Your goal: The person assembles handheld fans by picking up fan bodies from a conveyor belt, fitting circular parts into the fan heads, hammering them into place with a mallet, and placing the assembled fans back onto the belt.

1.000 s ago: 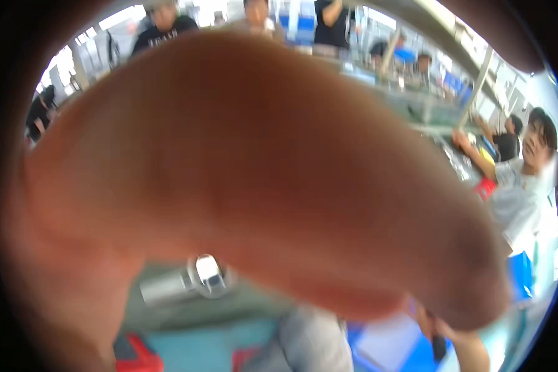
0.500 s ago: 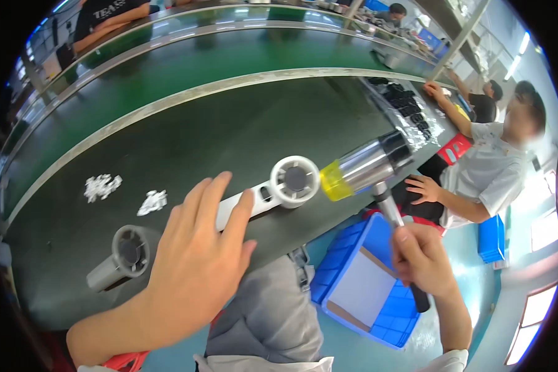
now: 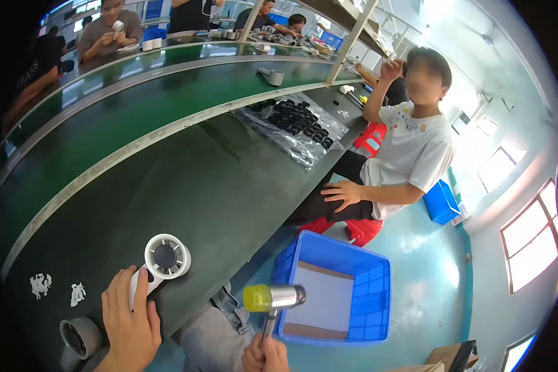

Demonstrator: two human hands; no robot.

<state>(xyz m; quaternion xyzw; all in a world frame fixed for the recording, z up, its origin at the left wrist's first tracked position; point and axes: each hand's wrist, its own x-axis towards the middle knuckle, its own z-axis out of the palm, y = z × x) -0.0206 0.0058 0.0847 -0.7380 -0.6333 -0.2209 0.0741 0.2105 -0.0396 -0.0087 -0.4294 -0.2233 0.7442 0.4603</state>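
Note:
A white fan-like part (image 3: 178, 261), with a round spoked ring and a dark centre, lies on the dark table. My left hand (image 3: 129, 325) is closed over its handle, with the index finger across it and the thumb on the near side; the handle's lower end is hidden. In my right hand (image 3: 265, 354) is the metal shaft of a mallet (image 3: 284, 297), its silver head tipped with translucent yellow. The mallet head is raised near the table's front edge, apart from the white part. A similar grey part (image 3: 84, 335) lies left of my left hand.
Small white pieces (image 3: 41, 284) form two piles at the left. Black parts (image 3: 297, 118) lie on plastic sheeting farther along the table. A blue crate (image 3: 378, 297) stands on the floor at right, near a seated person (image 3: 409, 149). A green conveyor (image 3: 186, 93) runs behind the table.
The view has swung right. My left hand, earlier spread near the white part's handle, has closed over it. The mallet remains in my right hand and has come nearer my lap.

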